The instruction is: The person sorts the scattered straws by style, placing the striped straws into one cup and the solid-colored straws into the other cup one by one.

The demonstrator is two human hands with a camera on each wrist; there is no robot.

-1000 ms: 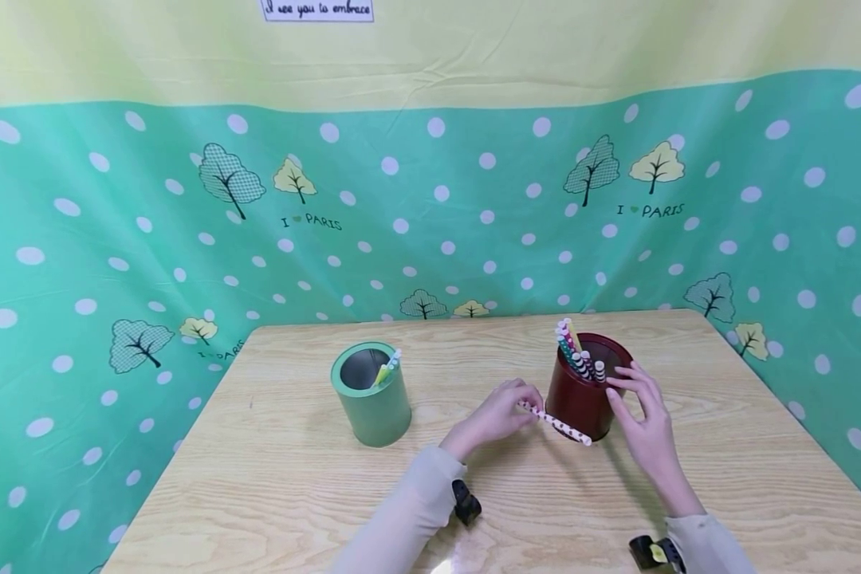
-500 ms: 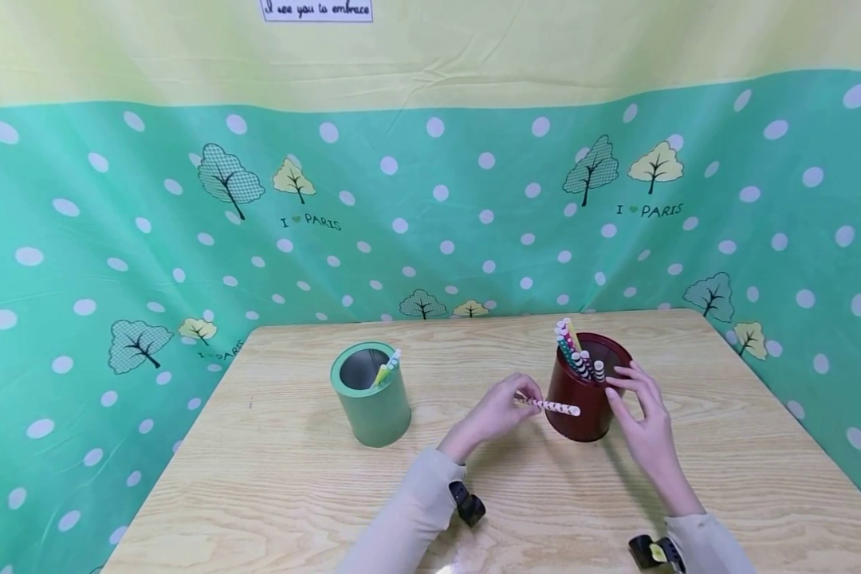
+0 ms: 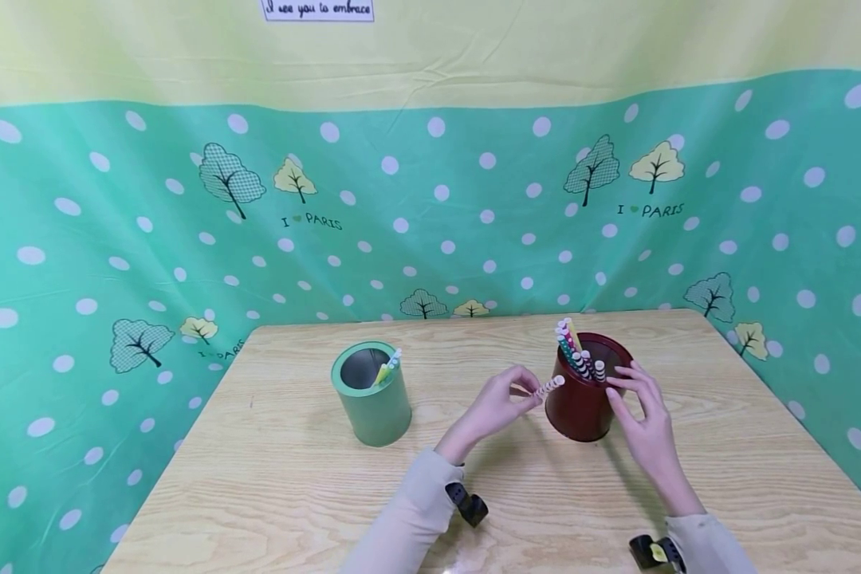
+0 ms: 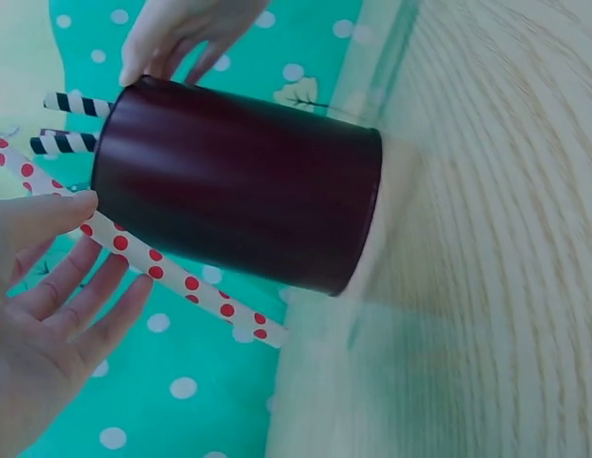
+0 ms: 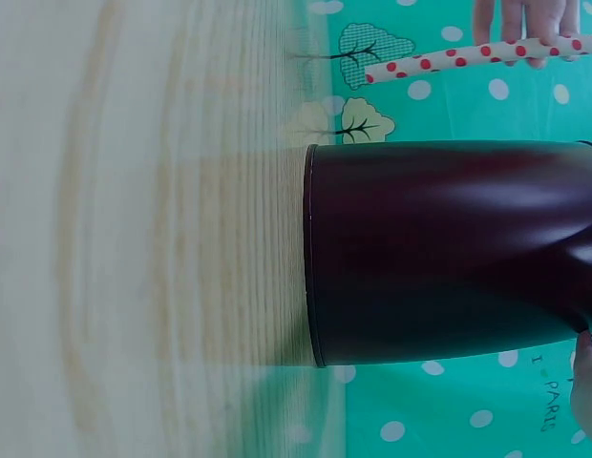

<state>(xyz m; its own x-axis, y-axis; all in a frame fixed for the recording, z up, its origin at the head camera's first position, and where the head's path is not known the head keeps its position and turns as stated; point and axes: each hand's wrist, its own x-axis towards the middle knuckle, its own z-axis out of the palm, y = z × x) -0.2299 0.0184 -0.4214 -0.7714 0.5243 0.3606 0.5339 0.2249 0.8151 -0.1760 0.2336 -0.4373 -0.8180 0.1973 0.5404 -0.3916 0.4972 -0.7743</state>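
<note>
My left hand (image 3: 498, 405) pinches a white paper straw with red dots (image 4: 191, 284) between thumb and fingers, just left of the dark red cylindrical holder (image 3: 581, 410). In the head view the straw slants, its upper end by the holder's rim; in the left wrist view it runs down past the holder's side. My right hand (image 3: 646, 418) holds the holder at its rim from the right, thumb against the outside. Several patterned straws (image 3: 581, 363) stand in the holder, among them black-and-white striped straws (image 4: 67, 143).
A green cylindrical holder (image 3: 380, 410) stands to the left on the wooden table (image 3: 294, 478), with a few straws (image 3: 387, 368) leaning at its right rim. Behind the table hangs a green and yellow curtain (image 3: 473, 199) with white dots and trees.
The straw in my left hand has swung from pointing down to the right to pointing up to the right, as the hand rose slightly. My right hand stays at the dark red holder.
</note>
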